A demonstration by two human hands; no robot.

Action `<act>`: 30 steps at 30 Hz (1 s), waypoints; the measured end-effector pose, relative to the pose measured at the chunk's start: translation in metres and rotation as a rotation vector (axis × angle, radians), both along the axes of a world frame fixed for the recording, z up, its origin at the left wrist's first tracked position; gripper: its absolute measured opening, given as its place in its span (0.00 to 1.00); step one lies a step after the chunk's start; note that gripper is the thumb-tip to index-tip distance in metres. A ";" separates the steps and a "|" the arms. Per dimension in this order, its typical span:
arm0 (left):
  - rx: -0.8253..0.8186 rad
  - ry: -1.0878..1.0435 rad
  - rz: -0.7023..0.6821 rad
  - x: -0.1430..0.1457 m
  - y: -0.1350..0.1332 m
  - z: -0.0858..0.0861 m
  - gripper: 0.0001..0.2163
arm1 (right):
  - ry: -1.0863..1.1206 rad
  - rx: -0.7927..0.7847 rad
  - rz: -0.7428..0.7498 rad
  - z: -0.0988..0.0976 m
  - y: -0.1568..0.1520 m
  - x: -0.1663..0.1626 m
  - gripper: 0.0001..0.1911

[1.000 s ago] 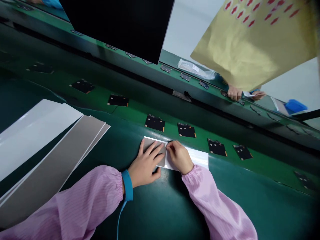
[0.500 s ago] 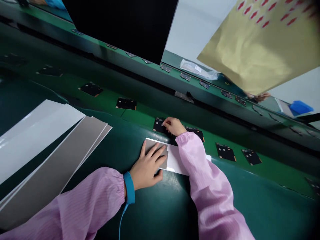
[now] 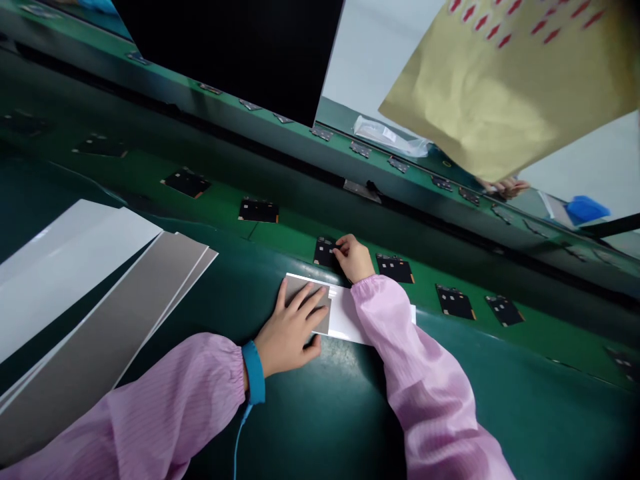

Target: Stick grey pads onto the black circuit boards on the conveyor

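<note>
In the head view, my left hand [image 3: 287, 333] lay flat with its fingers spread on the grey patch [image 3: 324, 321] of a white strip [image 3: 345, 315], gripping nothing — probably to stop the strip sliding on the green desk [image 3: 325, 420]. My right hand [image 3: 355, 260] was over the right part of a black board [image 3: 324, 251] on the belt [image 3: 283, 233], thumb and forefinger drawn close together; whether they had hold of anything I couldn't tell. The strip lay just on my side of that board, perhaps for a short reach. My right sleeve [image 3: 380, 307] hid part of the strip. Another board [image 3: 395, 269] sat just right of my hand, long sheets [image 3: 165, 267] lay to the left, and a dark panel [image 3: 235, 53] and yellow sheet [image 3: 465, 113] blocked much of the far side.
</note>
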State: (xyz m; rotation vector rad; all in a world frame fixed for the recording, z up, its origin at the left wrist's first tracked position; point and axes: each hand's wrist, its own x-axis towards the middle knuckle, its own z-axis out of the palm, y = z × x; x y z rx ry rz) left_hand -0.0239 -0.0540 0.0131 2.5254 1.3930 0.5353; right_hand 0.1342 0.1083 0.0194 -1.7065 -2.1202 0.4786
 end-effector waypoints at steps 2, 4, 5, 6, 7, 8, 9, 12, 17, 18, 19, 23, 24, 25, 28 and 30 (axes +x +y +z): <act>0.011 -0.003 -0.003 0.000 0.000 0.000 0.20 | -0.002 0.102 0.072 -0.006 -0.011 0.006 0.14; 0.013 -0.005 -0.005 0.000 0.000 0.000 0.20 | -0.039 0.174 0.166 -0.011 -0.017 0.013 0.19; 0.013 -0.007 -0.004 0.000 0.000 0.000 0.20 | -0.061 0.192 0.199 -0.013 -0.019 0.016 0.20; 0.012 -0.008 -0.003 0.000 0.000 0.000 0.20 | -0.081 0.197 0.220 -0.014 -0.019 0.019 0.21; 0.013 -0.009 -0.002 0.000 0.000 0.000 0.20 | -0.094 0.188 0.229 -0.013 -0.019 0.022 0.22; 0.015 -0.008 -0.002 0.000 0.000 0.000 0.20 | -0.097 0.169 0.233 -0.011 -0.020 0.024 0.22; 0.020 -0.009 -0.001 0.000 -0.001 0.000 0.21 | -0.085 0.147 0.234 -0.007 -0.022 0.025 0.22; 0.030 -0.010 0.003 0.000 -0.001 -0.001 0.20 | 0.031 0.142 0.205 0.006 -0.042 0.027 0.21; 0.017 -0.019 -0.003 0.000 -0.001 -0.004 0.22 | 0.165 0.057 0.188 0.008 -0.098 0.020 0.07; 0.018 -0.017 -0.001 0.000 -0.001 -0.004 0.22 | 0.156 0.036 0.183 0.005 -0.105 0.018 0.06; 0.019 -0.013 0.001 0.000 -0.001 -0.004 0.23 | 0.141 0.029 0.176 0.002 -0.109 0.017 0.05; 0.025 -0.006 0.003 0.000 -0.001 -0.005 0.22 | 0.094 0.023 0.174 -0.004 -0.110 0.015 0.06; 0.026 -0.006 0.002 0.000 -0.001 -0.005 0.22 | 0.092 0.009 0.178 -0.004 -0.108 0.015 0.06; 0.026 -0.006 0.002 0.000 -0.001 -0.005 0.22 | 0.094 -0.007 0.180 -0.003 -0.106 0.016 0.06; 0.023 -0.007 0.003 0.000 0.000 -0.004 0.22 | 0.114 -0.056 0.173 -0.001 -0.103 0.017 0.04; 0.019 -0.010 0.002 0.000 0.000 -0.004 0.22 | 0.121 -0.069 0.162 -0.001 -0.102 0.017 0.03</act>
